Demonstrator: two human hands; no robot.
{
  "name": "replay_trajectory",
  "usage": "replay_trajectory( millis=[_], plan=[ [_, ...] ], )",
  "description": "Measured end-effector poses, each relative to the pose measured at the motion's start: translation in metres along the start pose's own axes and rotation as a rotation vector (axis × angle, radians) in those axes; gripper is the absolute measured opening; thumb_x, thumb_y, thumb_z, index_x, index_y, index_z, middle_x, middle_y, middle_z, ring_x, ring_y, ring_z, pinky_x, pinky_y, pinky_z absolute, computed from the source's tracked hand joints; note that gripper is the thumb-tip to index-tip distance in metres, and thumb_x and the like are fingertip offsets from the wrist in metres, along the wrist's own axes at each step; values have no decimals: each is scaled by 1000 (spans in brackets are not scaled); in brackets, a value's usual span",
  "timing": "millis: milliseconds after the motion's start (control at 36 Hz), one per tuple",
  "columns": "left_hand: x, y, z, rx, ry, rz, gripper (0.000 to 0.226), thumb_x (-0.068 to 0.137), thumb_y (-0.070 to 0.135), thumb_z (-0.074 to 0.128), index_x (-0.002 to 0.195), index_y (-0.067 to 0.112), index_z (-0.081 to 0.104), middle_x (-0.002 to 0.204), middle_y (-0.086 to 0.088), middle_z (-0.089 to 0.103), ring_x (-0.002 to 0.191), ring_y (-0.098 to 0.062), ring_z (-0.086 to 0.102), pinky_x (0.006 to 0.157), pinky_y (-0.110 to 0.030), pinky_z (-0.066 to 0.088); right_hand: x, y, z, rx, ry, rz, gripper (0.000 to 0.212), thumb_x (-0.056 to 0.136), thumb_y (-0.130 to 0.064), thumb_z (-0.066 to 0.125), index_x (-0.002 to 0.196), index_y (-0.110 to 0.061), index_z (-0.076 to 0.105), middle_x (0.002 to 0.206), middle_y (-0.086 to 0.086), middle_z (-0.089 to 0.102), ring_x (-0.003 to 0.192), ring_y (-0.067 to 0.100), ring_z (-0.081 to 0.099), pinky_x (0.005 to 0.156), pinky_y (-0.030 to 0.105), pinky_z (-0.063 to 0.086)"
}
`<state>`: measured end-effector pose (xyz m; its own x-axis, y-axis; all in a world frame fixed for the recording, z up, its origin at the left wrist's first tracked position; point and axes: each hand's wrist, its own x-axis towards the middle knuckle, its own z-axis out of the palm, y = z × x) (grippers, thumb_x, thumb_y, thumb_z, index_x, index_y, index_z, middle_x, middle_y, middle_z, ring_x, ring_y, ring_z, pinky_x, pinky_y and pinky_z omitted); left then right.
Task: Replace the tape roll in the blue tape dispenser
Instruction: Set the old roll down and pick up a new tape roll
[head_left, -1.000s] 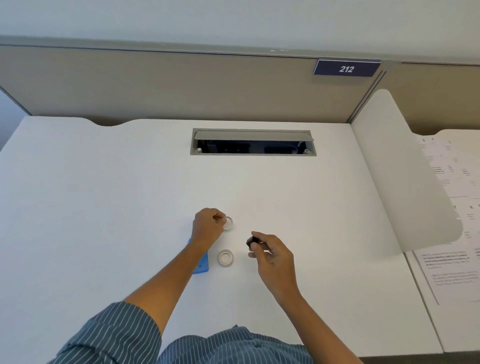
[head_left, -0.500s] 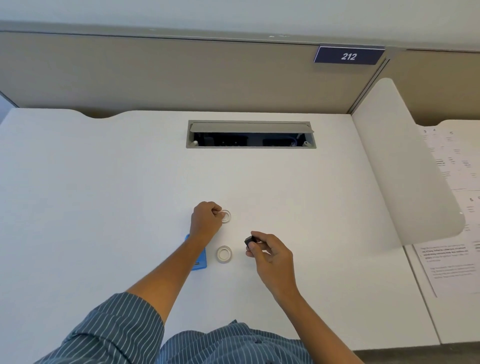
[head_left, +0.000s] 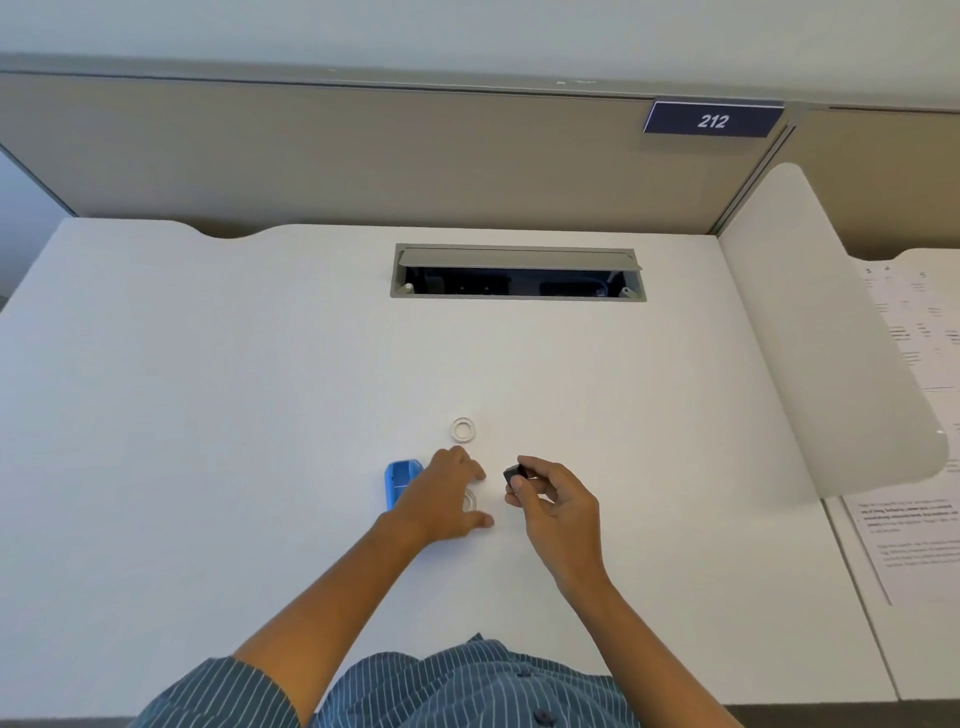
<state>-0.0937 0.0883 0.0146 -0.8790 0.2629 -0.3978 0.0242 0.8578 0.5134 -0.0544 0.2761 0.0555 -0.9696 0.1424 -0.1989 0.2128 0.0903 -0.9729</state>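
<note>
The blue tape dispenser (head_left: 398, 481) lies on the white desk, partly hidden by my left hand (head_left: 445, 499). That hand is spread over a clear tape roll (head_left: 470, 501), thumb and fingers on either side of it, not clearly gripping. A thin empty-looking ring of tape (head_left: 463, 430) lies alone on the desk just beyond. My right hand (head_left: 550, 498) pinches a small black core piece (head_left: 515, 473) between thumb and fingertips, a little above the desk.
An open cable hatch (head_left: 518, 272) sits in the desk (head_left: 208, 415) towards the back. A white curved divider (head_left: 826, 338) stands at the right, with printed papers (head_left: 914, 525) on the neighbouring desk beyond it. A beige partition runs along the back.
My left hand let go of the thin ring, left it on the desk, and drew back over the nearer tape roll. My right hand stays shut on the black piece.
</note>
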Motion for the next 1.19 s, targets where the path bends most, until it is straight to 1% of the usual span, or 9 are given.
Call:
replay_trajectory(
  millis=[83,167,333,500,639,750,861,1000,1194],
  plan=[
    [-4,-2,2,52,-15,-3,83,74,51,91,144,24,55,138,3,51,128,-18,50,105,-38,54,-2,-3,1,7,0,1,26,97,1,74,115,-18,79,108,6,79,95,21,80,81,28,67],
    [-6,-1,4,105,-27,-7,82,77,36,94,146,23,52,140,0,49,124,-21,56,103,-31,54,-4,-5,-1,39,4,16,29,98,0,73,117,-21,79,109,3,80,94,21,81,78,20,65],
    [-10,1,6,102,19,-6,60,86,14,86,138,21,57,135,-2,54,117,-21,60,101,-31,57,-7,-8,-3,43,17,-13,31,98,4,72,116,-19,82,107,-2,80,94,20,81,81,23,65],
    [-18,2,4,-152,59,-68,52,87,27,86,132,22,60,129,2,60,115,-19,62,96,-24,51,-9,-13,-5,54,36,-1,31,96,4,73,110,-22,83,103,-2,81,90,21,81,80,23,65],
    [-31,13,-9,-385,157,-130,51,85,37,87,129,24,64,120,10,64,102,-13,65,84,-15,50,-11,-20,-8,68,37,6,28,97,3,74,109,-21,82,99,1,82,92,25,81,80,24,66],
    [-50,22,-23,-586,221,-153,46,86,35,87,127,26,68,120,8,70,105,-16,70,84,-17,56,-13,-28,-7,93,32,23,25,96,1,76,108,-21,82,99,3,83,91,26,82,78,24,65],
    [-74,29,-36,-726,291,-128,44,88,34,85,128,34,68,113,10,73,101,-10,72,77,-12,58,-17,-38,-3,113,13,28,24,95,0,76,107,-20,81,98,4,84,89,25,82,78,23,65],
    [-92,30,-47,-911,342,-115,31,89,30,84,116,43,75,108,5,76,85,-12,77,66,-18,60,-24,-49,1,106,-30,16,22,95,-1,77,107,-18,81,99,2,84,86,24,82,76,20,63],
    [-106,32,-54,-1021,384,-96,32,88,29,86,116,40,78,106,7,79,91,-22,80,77,-26,66,-34,-72,7,95,-95,-68,18,95,2,77,105,-12,80,101,5,82,83,25,82,75,20,63]
  ],
)
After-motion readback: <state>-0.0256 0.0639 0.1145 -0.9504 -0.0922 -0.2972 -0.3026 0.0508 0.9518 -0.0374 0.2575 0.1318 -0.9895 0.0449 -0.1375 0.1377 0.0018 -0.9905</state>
